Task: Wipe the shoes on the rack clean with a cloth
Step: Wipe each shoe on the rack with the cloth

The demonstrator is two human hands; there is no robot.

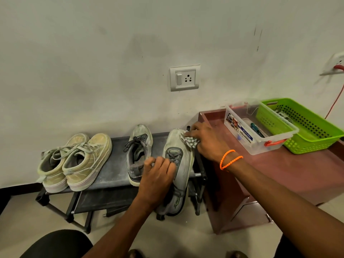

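Both hands are on one grey running shoe (178, 164) at the centre of the frame. Our left hand (158, 175) curls its fingers over the shoe's laced middle and grips it, while our right hand (206, 141) closes around a bunched checked cloth (189, 141) and presses it against the toe. A doubled orange bead bracelet (229, 159) circles the right wrist.

We see the shoe lying toe toward the wall and heel toward us, at the right end of a low black shoe rack (115, 175), its heel overhanging the front edge. Just left of it sits its grey mate (138, 155), dusty, laces loose. Well apart, at the rack's left end, stands a pair of cream canvas sneakers (76, 162), side by side and touching, heels toward us. The rack's top shelf is dark and dulled with dust; a lower shelf shows beneath it.

Just right of the rack stands a reddish-brown cabinet (297, 170), its top scuffed. On it, in the right of the frame, a clear plastic storage box (260, 144) with orange latches lies beside a green perforated basket (316, 144), the two touching.

Behind everything rises a pale wall, marked with smudges and dark streaks. A switch-and-socket plate (185, 78) is fixed above the grey shoes, and an orange cable (334, 103) hangs down at the right edge. Pale floor tiles (28, 220) fill the lower left.
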